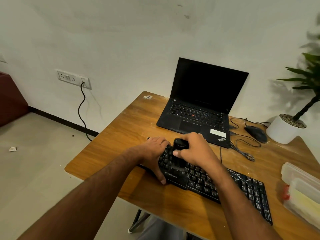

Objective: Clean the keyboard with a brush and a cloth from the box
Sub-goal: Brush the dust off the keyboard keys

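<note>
Both hands are on the job. Our left hand (155,153) lies flat, fingers wrapped over the left end of the keyboard (216,184) on the table (121,135), steadying it. Our right hand (195,149) is closed round the black brush (179,147), bristles on the keys. We judge brushing is under way; next, sweep rightward towards the dusty keys. The box (303,191) waits far right.

Quick count: two hands, a left hand (154,153) and a right hand (195,149), one black keyboard (225,184), one brush (179,144), one laptop (199,108), one mouse (255,133), one potted plant (285,129), one clear plastic box (303,191), one wooden table (131,132), one wall socket panel (73,78).
</note>
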A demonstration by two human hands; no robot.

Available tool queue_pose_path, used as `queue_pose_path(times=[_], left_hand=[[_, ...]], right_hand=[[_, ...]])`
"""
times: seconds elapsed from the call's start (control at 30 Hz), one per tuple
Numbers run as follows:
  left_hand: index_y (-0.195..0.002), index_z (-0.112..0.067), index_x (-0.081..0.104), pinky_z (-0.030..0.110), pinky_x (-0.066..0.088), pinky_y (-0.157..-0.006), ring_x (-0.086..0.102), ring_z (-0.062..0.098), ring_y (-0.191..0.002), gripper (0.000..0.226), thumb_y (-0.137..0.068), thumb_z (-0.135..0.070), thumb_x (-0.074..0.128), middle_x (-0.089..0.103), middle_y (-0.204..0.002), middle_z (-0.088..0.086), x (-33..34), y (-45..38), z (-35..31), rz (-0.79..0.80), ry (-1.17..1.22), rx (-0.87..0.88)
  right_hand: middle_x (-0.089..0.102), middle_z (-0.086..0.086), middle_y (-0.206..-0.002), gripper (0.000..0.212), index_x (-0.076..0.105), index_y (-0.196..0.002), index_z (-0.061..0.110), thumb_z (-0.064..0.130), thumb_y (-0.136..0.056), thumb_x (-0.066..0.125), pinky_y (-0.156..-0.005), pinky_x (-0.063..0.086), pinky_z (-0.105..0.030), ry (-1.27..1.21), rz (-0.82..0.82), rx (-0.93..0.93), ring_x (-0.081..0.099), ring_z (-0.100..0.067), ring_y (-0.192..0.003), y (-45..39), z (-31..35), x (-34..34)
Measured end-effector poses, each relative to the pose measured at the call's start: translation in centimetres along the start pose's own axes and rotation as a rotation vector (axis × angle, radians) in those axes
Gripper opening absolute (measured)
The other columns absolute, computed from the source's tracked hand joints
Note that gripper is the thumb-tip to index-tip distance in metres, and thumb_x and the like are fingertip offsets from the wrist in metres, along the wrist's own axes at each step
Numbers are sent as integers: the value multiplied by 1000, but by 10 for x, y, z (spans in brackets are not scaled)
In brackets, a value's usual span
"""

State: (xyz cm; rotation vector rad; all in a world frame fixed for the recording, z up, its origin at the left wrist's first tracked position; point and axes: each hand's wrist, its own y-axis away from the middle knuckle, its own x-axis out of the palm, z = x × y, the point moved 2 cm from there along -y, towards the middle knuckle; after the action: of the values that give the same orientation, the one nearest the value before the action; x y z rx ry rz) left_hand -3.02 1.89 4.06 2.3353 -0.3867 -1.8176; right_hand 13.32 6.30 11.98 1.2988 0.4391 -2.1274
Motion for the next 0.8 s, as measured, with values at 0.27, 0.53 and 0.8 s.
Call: queue_pose_path(times=[0.27,0.53,0.8], left_hand=[[-154,-22,26,45,24,-124,32,17,-137,135,-48,-76,90,35,-149,-3,1,0,0,2,0,-12],[-156,-21,24,46,25,-125,30,18,-140,138,-47,-75,90,33,-151,-3,1,1,1,10,19,-19],[-156,-22,23,45,25,-124,29,18,-141,137,-49,-74,91,33,-152,-3,0,2,-1,20,17,-35]], right_hand=[[65,3,-92,24,70,-98,20,27,-78,81,-74,51,-29,125,100,71,62,-15,-88,-4,-5,3],[67,2,-89,23,71,-96,18,27,-78,81,-71,46,-28,-11,3,48,62,-16,-86,-8,-3,5],[69,-3,-92,26,71,-98,14,27,-78,81,-71,53,-31,-112,42,89,65,-19,-86,-17,-7,-5]])
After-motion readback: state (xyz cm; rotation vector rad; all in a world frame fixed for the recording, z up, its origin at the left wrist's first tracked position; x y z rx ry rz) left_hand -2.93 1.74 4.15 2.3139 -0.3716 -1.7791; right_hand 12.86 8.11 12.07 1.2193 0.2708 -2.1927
